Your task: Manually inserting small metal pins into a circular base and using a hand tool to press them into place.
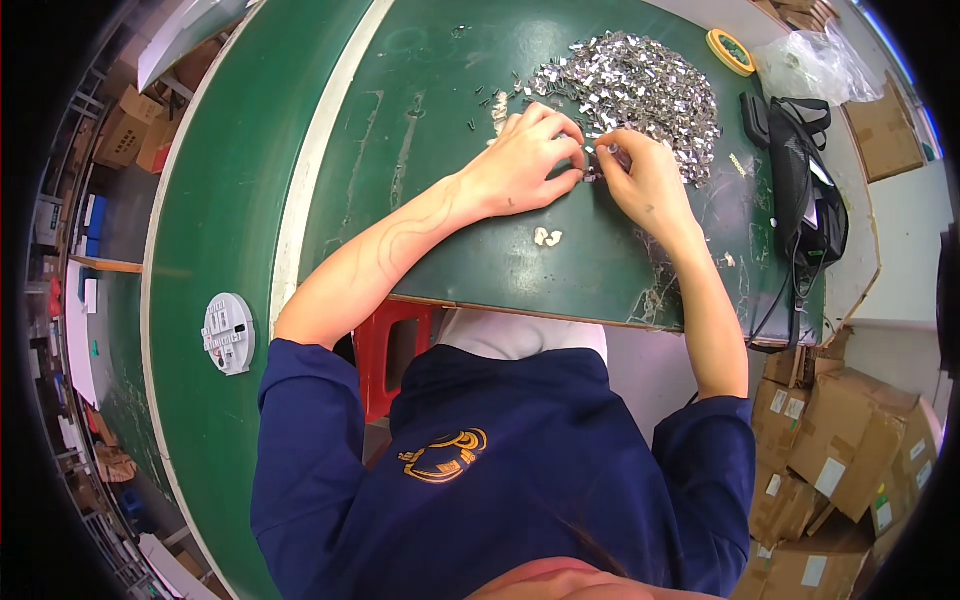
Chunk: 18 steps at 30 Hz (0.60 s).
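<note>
A big heap of small shiny metal pieces (pixel 650 90) lies on the green tabletop (pixel 440 265), just beyond my hands. My left hand (pixel 530 160) rests at the near left side of the heap, its fingers curled toward the thumb. Close by, my right hand (pixel 645 180) is bent inward with thumb and forefinger pinched together. The fingertips of both hands almost meet over a few small metal pieces (pixel 590 172). Whatever is between the fingers is too small to make out. Small pale curled bits (pixel 547 237) lie nearer me, and more (pixel 499 108) lie beyond my left hand.
A yellow tape roll (pixel 731 52) and a clear plastic bag (pixel 820 65) lie at the back right. Along the right edge sits a black bag (pixel 800 190) with straps. A grey round fixture (pixel 229 334) is at left; cardboard boxes (pixel 845 430) are stacked lower right.
</note>
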### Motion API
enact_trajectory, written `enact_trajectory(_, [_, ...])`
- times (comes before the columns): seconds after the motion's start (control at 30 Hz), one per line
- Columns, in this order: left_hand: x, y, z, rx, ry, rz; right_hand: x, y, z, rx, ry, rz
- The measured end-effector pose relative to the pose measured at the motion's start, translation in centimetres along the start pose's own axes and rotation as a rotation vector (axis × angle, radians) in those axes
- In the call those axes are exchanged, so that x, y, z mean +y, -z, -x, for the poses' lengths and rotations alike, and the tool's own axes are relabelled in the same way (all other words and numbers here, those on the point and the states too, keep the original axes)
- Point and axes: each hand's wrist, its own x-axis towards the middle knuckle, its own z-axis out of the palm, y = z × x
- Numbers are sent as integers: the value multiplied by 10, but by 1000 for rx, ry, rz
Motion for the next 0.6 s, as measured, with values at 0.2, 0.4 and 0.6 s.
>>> enact_trajectory(0.2, [-3, 1, 2, 4, 65, 0, 6, -3, 1, 57, 76, -15])
enact_trajectory(0.4, [-4, 3, 0, 36, 77, -12, 5, -2, 0, 47, 68, -20])
enact_trajectory(0.6, [-3, 2, 1, 45, 102, -24, 2, 4, 1, -115, 85, 1])
